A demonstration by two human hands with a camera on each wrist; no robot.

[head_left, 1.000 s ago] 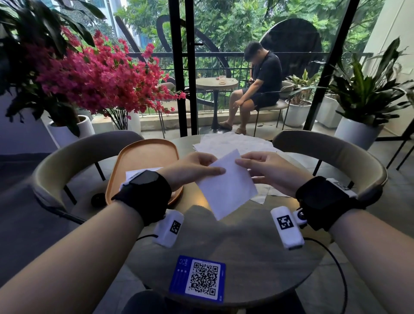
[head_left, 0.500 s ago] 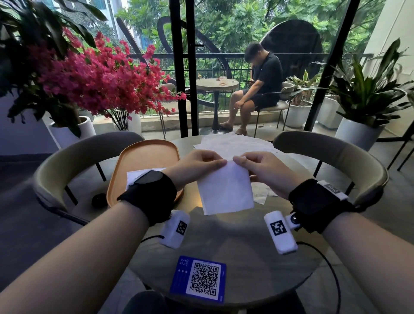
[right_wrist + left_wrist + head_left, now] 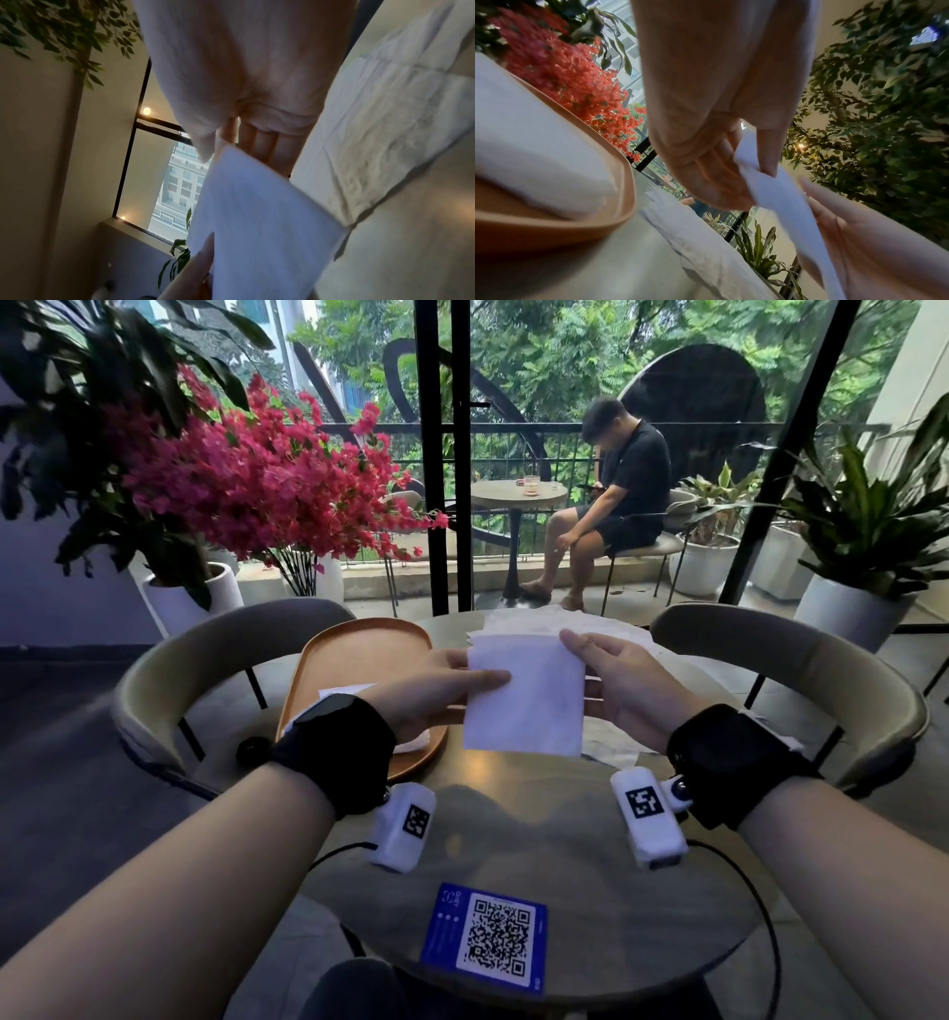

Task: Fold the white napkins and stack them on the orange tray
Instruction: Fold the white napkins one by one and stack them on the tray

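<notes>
Head view: both hands, left hand (image 3: 436, 683) and right hand (image 3: 624, 680), pinch one folded napkin (image 3: 524, 695) beside tray (image 3: 359, 649); folded napkins (image 3: 344, 693) on tray, unfolded pile (image 3: 544, 621) beyond.

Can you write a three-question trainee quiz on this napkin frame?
1. True or false: the folded napkin lies flat on the orange tray.
2. Which hands hold it? A) left hand only B) right hand only C) both
3. Fill in: the loose unfolded napkins lie on the round ____.

Key: 1 false, it is held in the air above the table; 2 C; 3 table.
</notes>
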